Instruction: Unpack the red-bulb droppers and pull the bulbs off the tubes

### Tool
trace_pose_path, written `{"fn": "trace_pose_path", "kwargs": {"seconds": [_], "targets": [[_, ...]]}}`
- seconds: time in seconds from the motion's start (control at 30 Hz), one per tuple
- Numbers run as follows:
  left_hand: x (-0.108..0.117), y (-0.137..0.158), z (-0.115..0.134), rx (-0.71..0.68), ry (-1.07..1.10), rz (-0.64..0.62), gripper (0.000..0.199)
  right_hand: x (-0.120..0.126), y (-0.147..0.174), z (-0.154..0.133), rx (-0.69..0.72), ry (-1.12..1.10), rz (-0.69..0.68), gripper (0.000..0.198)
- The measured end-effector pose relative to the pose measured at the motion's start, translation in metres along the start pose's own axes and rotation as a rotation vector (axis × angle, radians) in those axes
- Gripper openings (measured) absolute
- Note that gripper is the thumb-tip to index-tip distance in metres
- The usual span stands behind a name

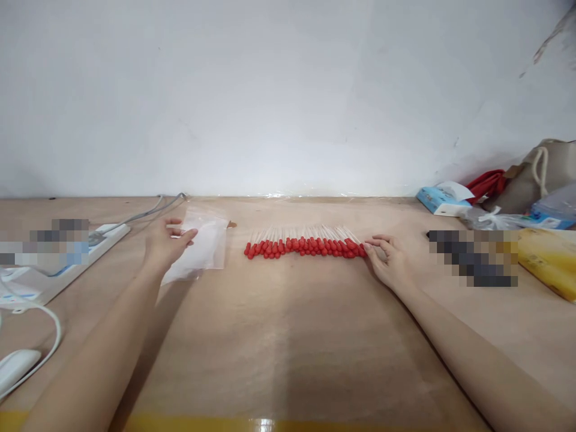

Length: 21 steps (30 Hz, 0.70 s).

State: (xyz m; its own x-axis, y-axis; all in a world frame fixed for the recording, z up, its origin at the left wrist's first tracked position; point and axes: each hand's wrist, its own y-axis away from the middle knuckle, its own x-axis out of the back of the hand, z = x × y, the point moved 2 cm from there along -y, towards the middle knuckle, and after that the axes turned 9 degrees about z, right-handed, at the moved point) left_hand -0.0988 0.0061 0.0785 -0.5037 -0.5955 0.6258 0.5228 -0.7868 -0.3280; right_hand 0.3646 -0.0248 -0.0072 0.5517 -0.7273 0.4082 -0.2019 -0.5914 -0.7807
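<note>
A row of red-tipped white sticks (306,246) lies side by side on the table, the bulb-like red heads toward me and the thin pale stems pointing to the wall. At the row's right end, my right hand (389,261) has thumb and forefinger pinched together at the red head of the last stick. My left hand (168,243) is off to the left, its fingers apart and nothing in them. Beside and partly under it lies a clear plastic bag (204,243) with a whitish look, flat on the table.
A white power strip (108,240) with cables stands on the left, near a white device (18,366). To the right are a blue tissue pack (443,201), a clear knotted bag (492,219), a yellow package (551,258) and a grey-brown bag (531,180). A wall closes the back.
</note>
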Motion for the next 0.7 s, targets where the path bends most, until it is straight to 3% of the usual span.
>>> {"fn": "trace_pose_path", "kwargs": {"seconds": [0.13, 0.23, 0.33, 0.43, 0.53, 0.7], "targets": [[0.001, -0.015, -0.039, 0.03, -0.201, 0.029, 0.045, 0.0, 0.0, 0.0, 0.033, 0.012, 0.042, 0.032], [-0.004, -0.02, -0.054, 0.01, -0.288, 0.02, 0.045, 0.001, -0.001, -0.001, 0.025, 0.026, 0.045, 0.029], [-0.005, -0.02, -0.043, -0.167, -0.37, 0.184, 0.049, 0.003, -0.002, -0.002, 0.039, 0.042, 0.053, 0.026], [-0.013, 0.003, -0.01, -0.455, -0.323, 0.327, 0.04, 0.005, 0.001, -0.013, 0.116, 0.031, 0.08, 0.021], [-0.035, 0.053, 0.026, -0.736, -0.046, 0.129, 0.024, 0.005, 0.009, -0.036, 0.18, -0.091, -0.012, 0.016], [-0.067, 0.136, 0.049, -1.071, 0.262, -0.45, 0.021, -0.001, 0.029, -0.084, 0.366, -0.275, -0.575, 0.028]]}}
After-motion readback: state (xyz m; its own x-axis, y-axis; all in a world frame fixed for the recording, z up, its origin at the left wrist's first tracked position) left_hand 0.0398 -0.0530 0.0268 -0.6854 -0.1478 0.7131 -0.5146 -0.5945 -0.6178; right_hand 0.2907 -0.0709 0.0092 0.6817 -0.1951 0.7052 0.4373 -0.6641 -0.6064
